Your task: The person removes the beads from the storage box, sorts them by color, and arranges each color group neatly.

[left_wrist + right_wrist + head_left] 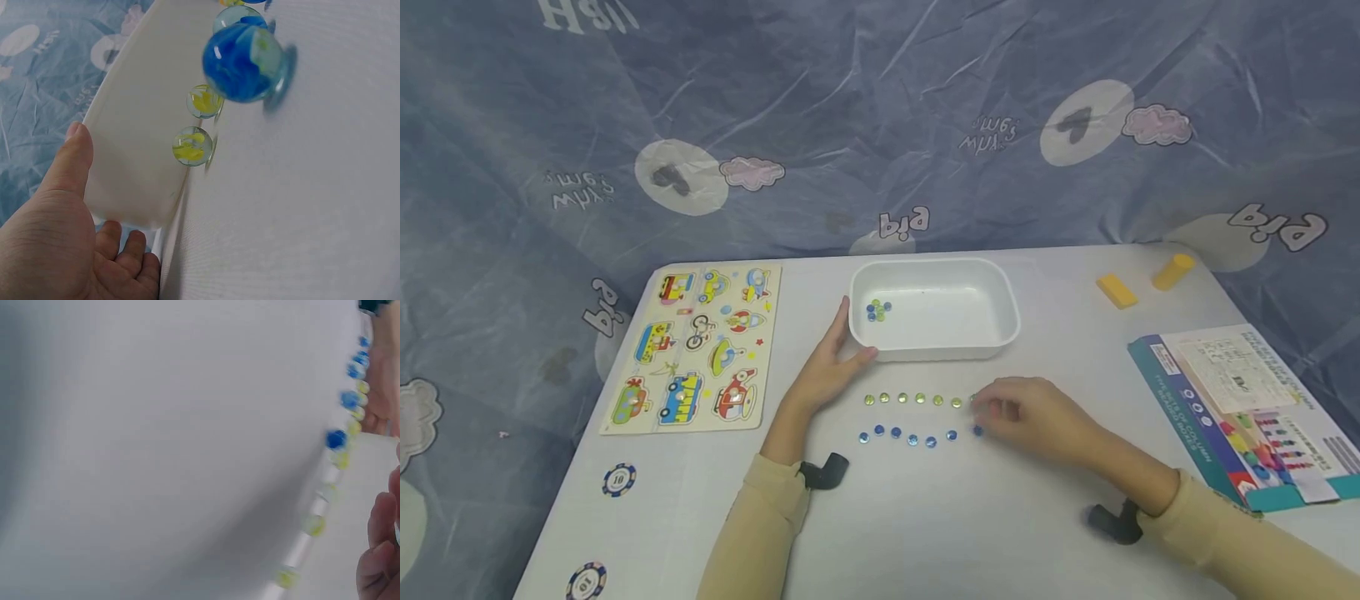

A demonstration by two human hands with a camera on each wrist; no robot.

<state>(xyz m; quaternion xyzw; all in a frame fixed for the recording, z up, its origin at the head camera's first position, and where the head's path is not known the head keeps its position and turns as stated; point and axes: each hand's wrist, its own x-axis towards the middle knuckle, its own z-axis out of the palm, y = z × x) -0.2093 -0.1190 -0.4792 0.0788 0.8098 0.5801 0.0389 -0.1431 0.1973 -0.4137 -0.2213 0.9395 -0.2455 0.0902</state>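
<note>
My left hand (824, 375) holds the front left corner of a white tray (936, 353), thumb on the front wall and fingers along the left end. Inside lie several blue and yellow-green marbles (878, 311). In front of the tray run a row of yellow marbles (921, 398) and a row of blue marbles (912, 440). My right hand (1037, 417) is over the right end of both rows, fingers curled. In the right wrist view, a pale glassy edge shows between the fingers (378, 522), apparently a marble, mostly hidden.
At the left lies a wooden vehicle puzzle board (688, 350), with two poker chips (619, 480) nearer the front. A flat box (1247, 417) lies at the right. Behind it are a yellow block (1117, 291) and a yellow cylinder (1173, 272). Grey-blue cloth (820, 125) hangs behind the table.
</note>
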